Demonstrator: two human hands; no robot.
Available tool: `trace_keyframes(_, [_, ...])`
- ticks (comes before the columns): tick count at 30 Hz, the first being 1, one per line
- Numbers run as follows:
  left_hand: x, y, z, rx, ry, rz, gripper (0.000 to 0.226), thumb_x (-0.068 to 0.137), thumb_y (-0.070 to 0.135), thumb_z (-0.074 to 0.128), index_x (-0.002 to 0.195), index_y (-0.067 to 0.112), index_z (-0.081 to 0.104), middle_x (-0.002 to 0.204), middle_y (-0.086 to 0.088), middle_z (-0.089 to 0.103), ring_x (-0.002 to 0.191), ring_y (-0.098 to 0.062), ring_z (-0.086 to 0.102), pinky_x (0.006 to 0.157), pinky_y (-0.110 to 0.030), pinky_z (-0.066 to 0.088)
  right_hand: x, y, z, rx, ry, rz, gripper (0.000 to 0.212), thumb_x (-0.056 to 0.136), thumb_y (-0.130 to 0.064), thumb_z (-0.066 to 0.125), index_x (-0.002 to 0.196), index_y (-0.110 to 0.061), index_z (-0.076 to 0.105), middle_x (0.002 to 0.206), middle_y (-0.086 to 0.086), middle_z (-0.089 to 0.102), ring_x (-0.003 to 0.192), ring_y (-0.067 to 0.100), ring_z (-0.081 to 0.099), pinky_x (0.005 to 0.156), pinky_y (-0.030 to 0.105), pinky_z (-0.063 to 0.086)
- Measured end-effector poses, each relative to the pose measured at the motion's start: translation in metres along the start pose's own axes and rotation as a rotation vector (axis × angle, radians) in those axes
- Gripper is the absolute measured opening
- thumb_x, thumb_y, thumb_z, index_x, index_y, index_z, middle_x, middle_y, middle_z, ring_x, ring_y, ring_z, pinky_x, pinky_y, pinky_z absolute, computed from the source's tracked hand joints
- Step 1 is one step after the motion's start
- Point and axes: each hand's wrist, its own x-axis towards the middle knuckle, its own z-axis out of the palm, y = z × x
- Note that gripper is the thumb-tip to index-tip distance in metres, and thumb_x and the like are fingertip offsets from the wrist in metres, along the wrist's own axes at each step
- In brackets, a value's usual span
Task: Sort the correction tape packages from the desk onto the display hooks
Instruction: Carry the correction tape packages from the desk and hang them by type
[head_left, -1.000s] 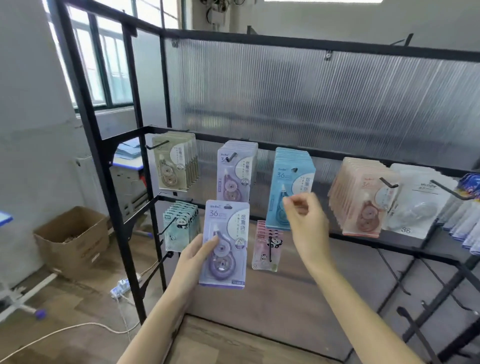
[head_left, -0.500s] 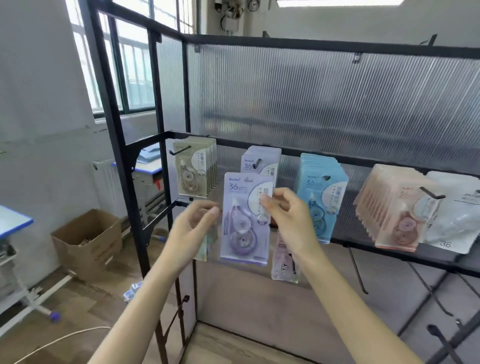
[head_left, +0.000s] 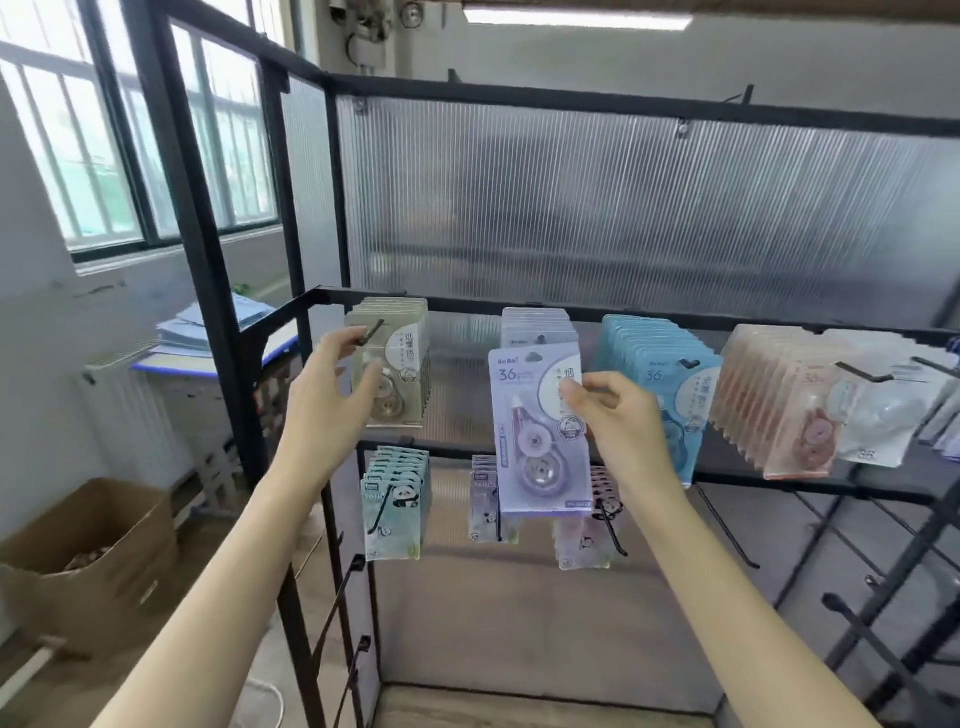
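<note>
My right hand (head_left: 613, 415) pinches a purple correction tape package (head_left: 535, 441) by its right edge and holds it upright in front of the purple stack (head_left: 537, 327) hanging on a hook of the black display rack (head_left: 571, 312). My left hand (head_left: 327, 400) is empty, fingers spread, just in front of the beige stack (head_left: 402, 364) at the rack's left end. Blue (head_left: 660, 384) and pink (head_left: 779, 400) stacks hang to the right.
Lower hooks carry green panda packs (head_left: 395, 499) and small pink ones (head_left: 587, 535). White packs (head_left: 883, 405) hang at far right, with bare hooks (head_left: 852, 613) below. A cardboard box (head_left: 88, 551) sits on the floor at left, beside a radiator and window.
The purple package passed from my left hand to my right and rose toward the purple stack's hook. My left hand let go and drifted left to the beige stack.
</note>
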Motion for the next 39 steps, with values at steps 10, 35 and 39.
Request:
trace_keyframes(10, [0.001, -0.011, -0.002, 0.091, -0.012, 0.097, 0.041, 0.097, 0.018, 0.056, 0.137, 0.017, 0.048, 0.137, 0.003, 0.055, 0.128, -0.012, 0.048, 0.103, -0.024, 0.032, -0.002, -0.005, -0.004, 0.093, 0.07, 0.088, 0.02, 0.087, -0.033, 0.068, 0.1, -0.018, 0.065, 0.097, -0.004, 0.069, 0.091, 0.007, 0.063, 0.074, 0.019, 0.045])
trace_keyframes(35, [-0.017, -0.003, 0.002, 0.104, -0.032, 0.022, 0.062, 0.096, 0.016, 0.056, 0.151, 0.03, 0.03, 0.143, 0.018, 0.042, 0.129, -0.001, 0.039, 0.104, -0.026, 0.031, 0.024, 0.026, 0.013, -0.544, 0.062, -0.039, 0.038, 0.096, -0.045, 0.05, 0.077, -0.013, 0.05, 0.068, 0.002, 0.061, 0.066, 0.02, 0.059, 0.057, 0.03, 0.042])
trace_keyframes(39, [-0.053, -0.02, 0.007, 0.169, -0.049, -0.066, 0.063, 0.096, 0.01, 0.055, 0.152, 0.027, 0.032, 0.139, 0.011, 0.049, 0.126, -0.008, 0.046, 0.105, -0.031, 0.039, -0.005, 0.036, 0.017, -0.552, -0.181, -0.087, 0.028, 0.097, -0.043, 0.05, 0.085, -0.018, 0.057, 0.078, -0.007, 0.065, 0.072, 0.012, 0.062, 0.064, 0.029, 0.046])
